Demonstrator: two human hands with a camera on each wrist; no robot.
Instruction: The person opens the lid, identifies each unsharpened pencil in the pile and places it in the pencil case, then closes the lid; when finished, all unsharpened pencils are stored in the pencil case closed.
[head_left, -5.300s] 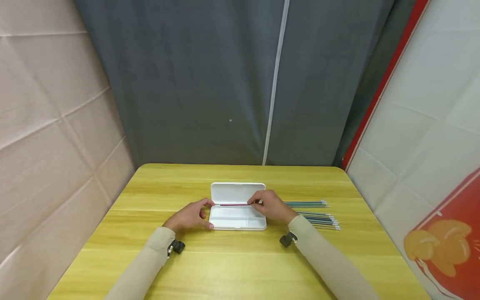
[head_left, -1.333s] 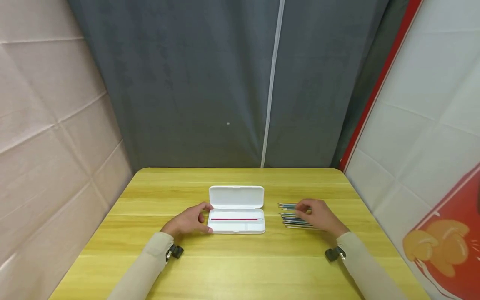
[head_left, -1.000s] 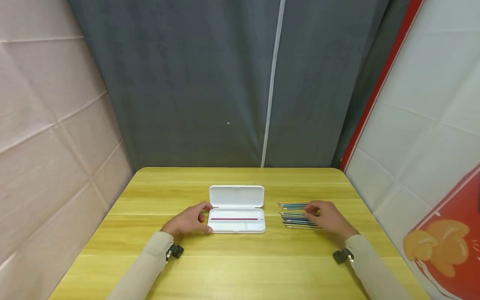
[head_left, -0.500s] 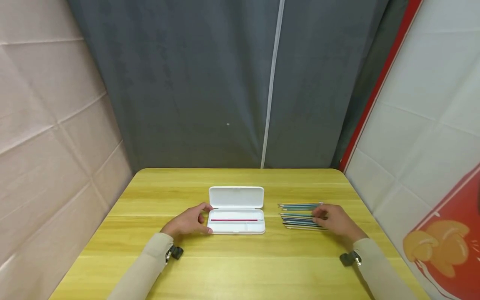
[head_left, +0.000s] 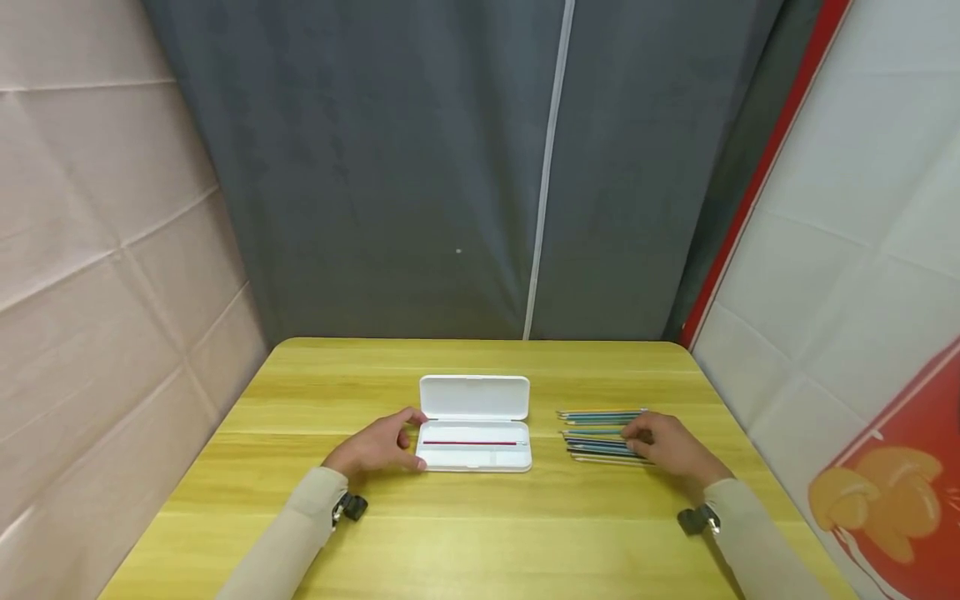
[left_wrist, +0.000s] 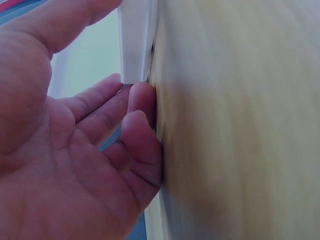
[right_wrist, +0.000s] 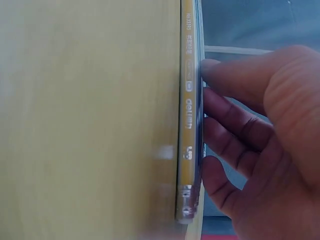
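In the head view, a white pencil case lies with its lid tipped back. A single red pencil rests lengthwise in its tray. My left hand grips the case's left end, thumb at the front corner and fingers at the back; the left wrist view has the case end between thumb and fingers. My right hand bends over the eraser ends of the nearer bunch of pencils. In the right wrist view its fingertips touch the bunch beside a yellow pencil; whether they pinch one is hidden.
Just behind the nearer bunch lies a second, smaller group of pencils. The wooden table ends at a grey curtain, with pale fabric walls at both sides.
The red pencil, earlier in my right hand, now lies in the case. That hand went to the pencils and slid right along them. A teal pencil now sits slightly apart. My left hand stays put.
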